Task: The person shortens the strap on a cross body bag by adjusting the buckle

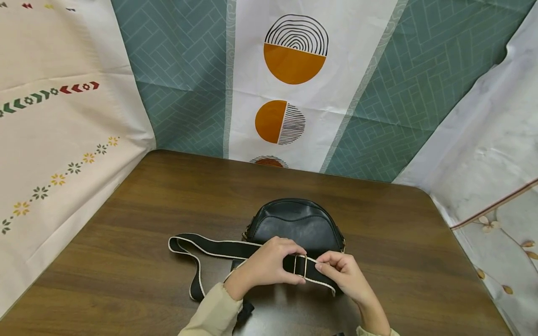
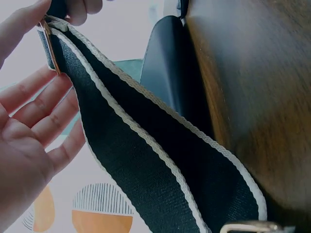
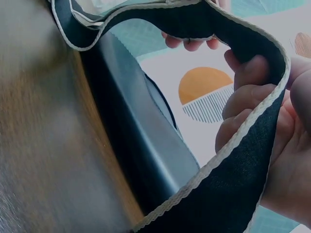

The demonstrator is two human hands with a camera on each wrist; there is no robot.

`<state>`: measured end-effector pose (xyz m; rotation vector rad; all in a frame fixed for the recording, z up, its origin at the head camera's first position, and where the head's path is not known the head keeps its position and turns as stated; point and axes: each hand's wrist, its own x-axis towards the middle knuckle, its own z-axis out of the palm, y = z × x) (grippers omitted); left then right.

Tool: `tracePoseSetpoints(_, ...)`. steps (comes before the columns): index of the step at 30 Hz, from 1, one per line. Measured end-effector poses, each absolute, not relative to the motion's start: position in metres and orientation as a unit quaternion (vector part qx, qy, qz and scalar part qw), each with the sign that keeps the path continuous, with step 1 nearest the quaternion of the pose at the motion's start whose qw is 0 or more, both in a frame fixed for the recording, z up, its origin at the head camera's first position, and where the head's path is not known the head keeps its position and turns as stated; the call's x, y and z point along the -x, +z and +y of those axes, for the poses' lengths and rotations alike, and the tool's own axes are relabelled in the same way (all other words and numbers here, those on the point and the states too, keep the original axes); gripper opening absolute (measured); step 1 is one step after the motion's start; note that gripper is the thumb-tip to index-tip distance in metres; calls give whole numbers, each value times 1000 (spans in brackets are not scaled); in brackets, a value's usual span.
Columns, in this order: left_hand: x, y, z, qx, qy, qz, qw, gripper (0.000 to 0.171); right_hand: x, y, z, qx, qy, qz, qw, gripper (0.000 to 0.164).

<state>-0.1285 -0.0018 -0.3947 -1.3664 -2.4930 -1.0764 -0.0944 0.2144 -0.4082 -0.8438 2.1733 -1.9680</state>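
A black shoulder strap (image 1: pixel 218 247) with cream edging runs across both hands and loops out to the left on the table. My left hand (image 1: pixel 274 263) pinches the strap's gold slide buckle (image 2: pixel 52 48) between thumb and fingertips, one at each edge. Just right of the buckle, my right hand (image 1: pixel 346 277) holds the strap between thumb and curled fingers. In the right wrist view the strap (image 3: pixel 214 189) bends over those fingers and hangs down. Right behind the hands stands a black half-round handbag (image 1: pixel 294 228), its lower front covered by the strap and hands.
The brown wooden table (image 1: pixel 126 261) reaches back to a teal and white patterned cloth (image 1: pixel 180 93). White printed cloths hang at both sides. A dark strap piece (image 1: pixel 245 313) lies near the left sleeve (image 1: pixel 216 310). Another gold metal fitting (image 2: pixel 250 226) shows low in the left wrist view.
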Motion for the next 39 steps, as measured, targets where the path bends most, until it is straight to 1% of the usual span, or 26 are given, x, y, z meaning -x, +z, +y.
tracePoseSetpoints(3, 127, -394, -2, 449, -365, -815, 30, 43, 93, -409, 212, 270, -651, 708, 48, 9)
tracePoseSetpoints(5, 126, -394, -1, 450, -369, -812, 28, 43, 93, -410, 211, 269, -656, 704, 48, 9)
tracePoseSetpoints(13, 125, -395, 0, 447, -384, -807, 41, 45, 94, -412, 208, 266, -686, 677, 40, 9)
tracePoseSetpoints(21, 122, -395, 4, 440, -403, -800, 65, 45, 96, -413, 199, 270, -704, 656, 23, 21)
tracePoseSetpoints(24, 122, -395, 5, 436, -406, -800, 74, 45, 97, -413, 196, 253, -707, 661, 19, 23)
tracePoseSetpoints(27, 122, -395, 5, 436, -400, -802, 82, 45, 96, -413, 196, 223, -710, 667, 31, 23)
tracePoseSetpoints(32, 124, -396, 4, 443, -391, -801, 91, 48, 97, -411, 200, 194, -702, 682, 72, 17)
tracePoseSetpoints(35, 126, -396, 1, 447, -396, -797, 97, 49, 99, -409, 207, 209, -692, 684, 96, 19)
tracePoseSetpoints(39, 128, -397, -4, 446, -413, -787, 105, 49, 100, -409, 217, 256, -683, 676, 108, 21)
